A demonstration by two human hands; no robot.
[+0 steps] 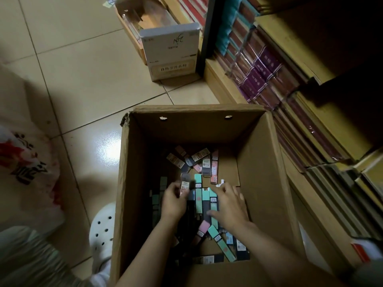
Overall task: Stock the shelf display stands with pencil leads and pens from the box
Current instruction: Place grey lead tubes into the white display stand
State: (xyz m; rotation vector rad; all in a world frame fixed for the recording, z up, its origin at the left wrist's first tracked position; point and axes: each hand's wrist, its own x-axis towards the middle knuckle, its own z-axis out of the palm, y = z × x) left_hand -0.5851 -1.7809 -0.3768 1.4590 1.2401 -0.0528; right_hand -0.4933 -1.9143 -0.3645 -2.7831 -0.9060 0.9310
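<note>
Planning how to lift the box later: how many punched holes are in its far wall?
2. The left hole and the right hole, both near the top of the far wall of the cardboard box. Other walls are partly hidden.

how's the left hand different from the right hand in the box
The left hand pinches a dark lead case, tilted up off the pile; the right hand lies spread on the mint cases, holding nothing I can see. Both reach into the cardboard box.
</note>
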